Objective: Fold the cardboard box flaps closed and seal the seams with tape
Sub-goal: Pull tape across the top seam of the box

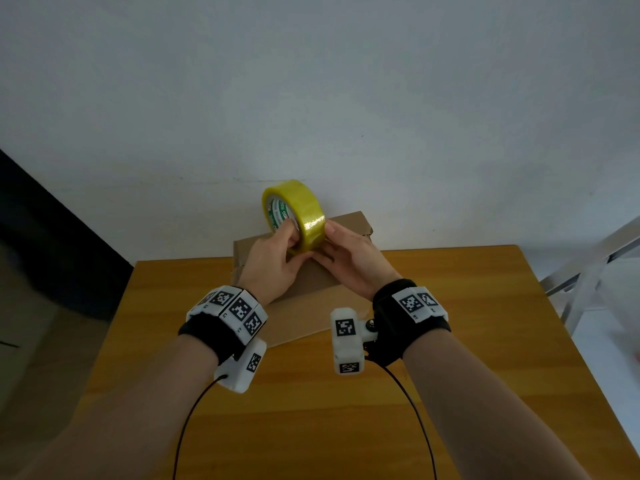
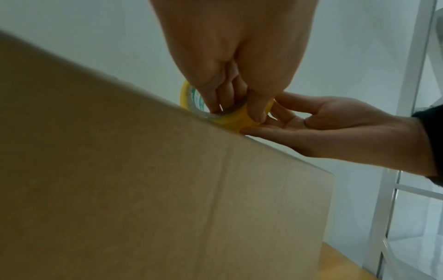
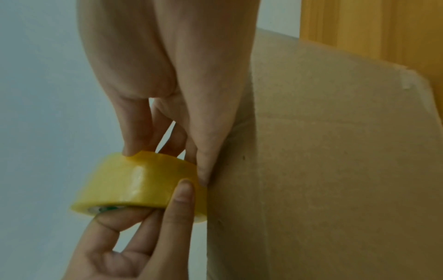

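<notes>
A yellow tape roll (image 1: 294,211) is held upright above the far edge of the brown cardboard box (image 1: 304,299), which lies on the wooden table (image 1: 450,341). My left hand (image 1: 294,240) grips the roll, with fingers hooked into its core and the thumb on the outer face. My right hand (image 1: 325,244) pinches the roll's outer band from the right, thumb on top. In the left wrist view the tape roll (image 2: 230,121) touches the box (image 2: 120,170) edge. In the right wrist view the tape roll (image 3: 134,181) sits against the box (image 3: 335,170).
A pale wall rises right behind the table. A white metal frame (image 1: 588,271) stands beyond the table's right edge. A dark panel (image 1: 52,237) is at the left. Black cables hang from both wrist units over the near tabletop.
</notes>
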`<state>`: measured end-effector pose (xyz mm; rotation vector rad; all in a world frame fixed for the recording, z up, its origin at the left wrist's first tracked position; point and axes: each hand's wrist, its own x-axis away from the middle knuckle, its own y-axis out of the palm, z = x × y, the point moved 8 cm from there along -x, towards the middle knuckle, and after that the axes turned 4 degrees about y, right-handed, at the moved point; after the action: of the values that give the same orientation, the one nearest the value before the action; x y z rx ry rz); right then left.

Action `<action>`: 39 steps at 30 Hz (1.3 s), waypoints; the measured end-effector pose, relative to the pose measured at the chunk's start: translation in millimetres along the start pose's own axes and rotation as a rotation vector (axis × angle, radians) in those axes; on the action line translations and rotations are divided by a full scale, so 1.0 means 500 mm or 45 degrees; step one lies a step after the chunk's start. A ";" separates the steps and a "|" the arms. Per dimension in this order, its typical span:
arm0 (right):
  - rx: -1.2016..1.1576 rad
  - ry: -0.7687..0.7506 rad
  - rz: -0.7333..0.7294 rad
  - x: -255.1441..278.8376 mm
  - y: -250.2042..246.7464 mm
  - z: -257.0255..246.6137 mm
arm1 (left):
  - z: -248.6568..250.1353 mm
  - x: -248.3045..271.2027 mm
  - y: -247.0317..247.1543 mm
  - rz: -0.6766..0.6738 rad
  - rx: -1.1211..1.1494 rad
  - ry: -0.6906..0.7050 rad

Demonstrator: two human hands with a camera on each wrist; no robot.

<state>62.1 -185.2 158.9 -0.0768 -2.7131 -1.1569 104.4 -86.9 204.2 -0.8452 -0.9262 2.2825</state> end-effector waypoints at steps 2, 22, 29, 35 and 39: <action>0.003 0.016 -0.014 -0.001 0.001 -0.001 | -0.001 0.000 0.000 0.005 0.007 -0.002; -0.044 0.026 -0.015 -0.002 0.000 -0.003 | 0.004 -0.012 0.001 -0.025 -0.046 0.064; 0.016 0.022 0.049 0.000 -0.006 -0.006 | -0.003 -0.007 0.003 -0.024 -0.034 0.041; 0.187 -0.071 0.172 -0.003 -0.009 -0.017 | -0.003 -0.011 0.007 -0.061 -0.070 0.031; 0.207 -0.104 0.172 -0.007 -0.010 -0.018 | -0.008 -0.014 0.003 -0.060 -0.032 0.013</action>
<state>66.2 -195.1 160.6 -0.2855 -2.8118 -0.9117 111.6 -90.8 203.3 -0.8362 -0.9624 2.2285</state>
